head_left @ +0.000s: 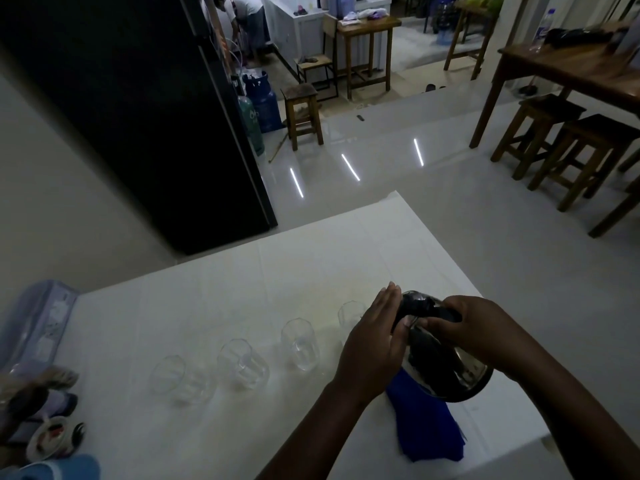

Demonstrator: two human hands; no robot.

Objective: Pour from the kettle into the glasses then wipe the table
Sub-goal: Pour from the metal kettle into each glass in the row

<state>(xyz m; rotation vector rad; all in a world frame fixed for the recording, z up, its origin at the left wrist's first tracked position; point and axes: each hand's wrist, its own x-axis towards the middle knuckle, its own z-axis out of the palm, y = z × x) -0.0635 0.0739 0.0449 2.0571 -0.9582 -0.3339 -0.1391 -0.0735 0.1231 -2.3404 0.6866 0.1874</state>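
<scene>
A shiny steel kettle [450, 368] with a black handle is tilted to the left above the white table [242, 292]. My right hand [464, 330] grips its black handle. My left hand [375, 344] lies flat, fingers straight, against the kettle's lid side. Several clear glasses stand in a row: one far left [173, 377], one beside it [242, 363], one [301, 342] near my left hand, and one [349, 313] partly hidden behind that hand. A blue cloth [426, 427] lies on the table under the kettle.
A pale plastic container [38, 327] and a small bowl [52, 441] with clutter sit at the table's left edge. A black fridge [156, 116] stands beyond the table. Wooden stools [571, 150] and a wooden table [571, 67] are at the right. A person bends over far back.
</scene>
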